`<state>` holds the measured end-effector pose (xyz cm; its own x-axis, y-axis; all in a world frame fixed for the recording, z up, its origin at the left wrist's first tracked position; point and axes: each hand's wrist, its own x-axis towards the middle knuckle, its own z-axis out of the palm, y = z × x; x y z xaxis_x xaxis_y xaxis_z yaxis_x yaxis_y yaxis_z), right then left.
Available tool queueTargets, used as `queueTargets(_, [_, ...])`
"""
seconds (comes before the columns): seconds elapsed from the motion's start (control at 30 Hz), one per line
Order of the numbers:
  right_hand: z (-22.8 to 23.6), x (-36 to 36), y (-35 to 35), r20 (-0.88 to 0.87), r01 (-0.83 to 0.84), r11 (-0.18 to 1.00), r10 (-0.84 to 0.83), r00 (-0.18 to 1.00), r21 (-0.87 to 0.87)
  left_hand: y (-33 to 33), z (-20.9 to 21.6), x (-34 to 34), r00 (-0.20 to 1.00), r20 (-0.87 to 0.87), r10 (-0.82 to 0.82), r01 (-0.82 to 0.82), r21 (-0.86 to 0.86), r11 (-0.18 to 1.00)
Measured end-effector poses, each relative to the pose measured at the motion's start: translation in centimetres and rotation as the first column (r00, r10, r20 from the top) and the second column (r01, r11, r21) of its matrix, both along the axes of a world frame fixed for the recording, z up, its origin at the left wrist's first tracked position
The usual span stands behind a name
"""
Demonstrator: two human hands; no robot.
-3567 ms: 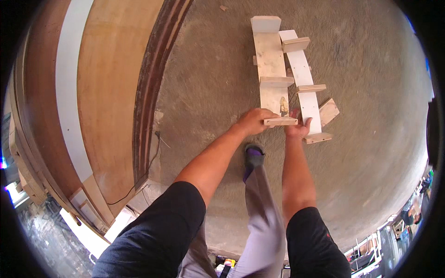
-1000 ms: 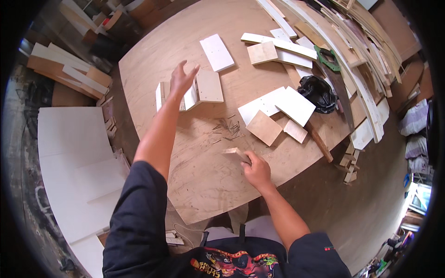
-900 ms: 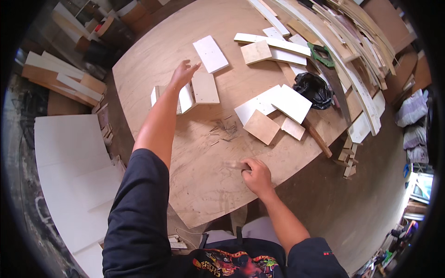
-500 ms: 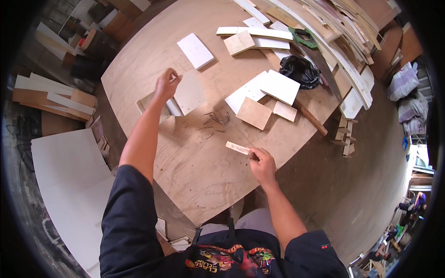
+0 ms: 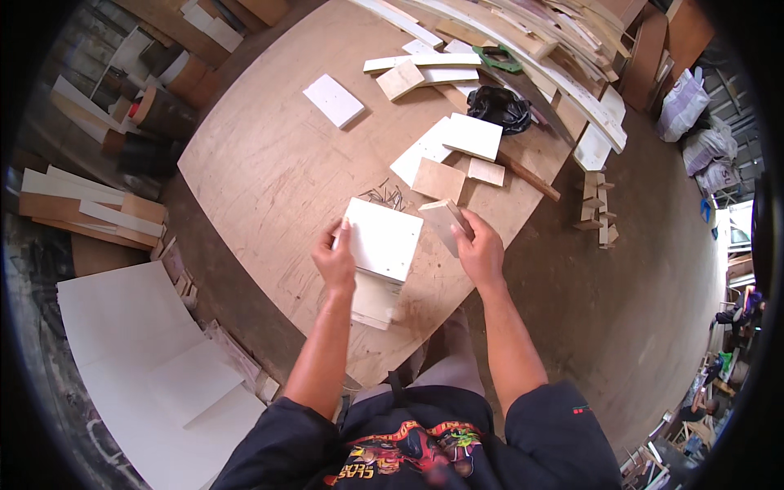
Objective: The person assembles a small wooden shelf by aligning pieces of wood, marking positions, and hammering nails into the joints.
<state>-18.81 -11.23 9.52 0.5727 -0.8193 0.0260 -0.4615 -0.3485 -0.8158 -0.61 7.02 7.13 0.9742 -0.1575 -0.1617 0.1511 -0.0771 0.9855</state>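
Left hand (image 5: 335, 258) grips a white-faced wooden assembly (image 5: 384, 238) toward the nearest corner of the table (image 5: 253, 163); right hand (image 5: 480, 250) holds a small board (image 5: 441, 225) near the right edge. Nudging the assembly forward could scatter the loose nails (image 5: 387, 196) just beyond.

white board (image 5: 385, 237): underside hidden | wooden handle (image 5: 531, 176): end covered | wood strips (image 5: 400, 21): cut off above

Left hand (image 5: 335, 257): at left edge of board assembly (image 5: 382, 238). Right hand (image 5: 482, 249): on wooden block (image 5: 446, 225), right of assembly. Beyond assembly: nails (image 5: 389, 195), on tabletop (image 5: 261, 139). Beyond right hand, same tabletop: plastic bag (image 5: 498, 109); farther, handsaw (image 5: 510, 65). Left of left hand, off tabletop: panel (image 5: 126, 327).
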Motion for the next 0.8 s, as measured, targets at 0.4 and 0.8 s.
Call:
queueTargets(0.4, [7.1,6.0,0.9,-0.166,-0.403,0.904,0.380,0.910,-0.144,2.4,1.0,-4.2,0.975,-0.135,-0.179,0.182,0.014,0.983])
queueTargets(0.8, [6.8,7.7,2.5,-0.205,-0.499,0.836,0.460,0.864,-0.230,5.0,1.3,-2.1,0.859,-0.222,-0.461,0.422,-0.201,0.884])
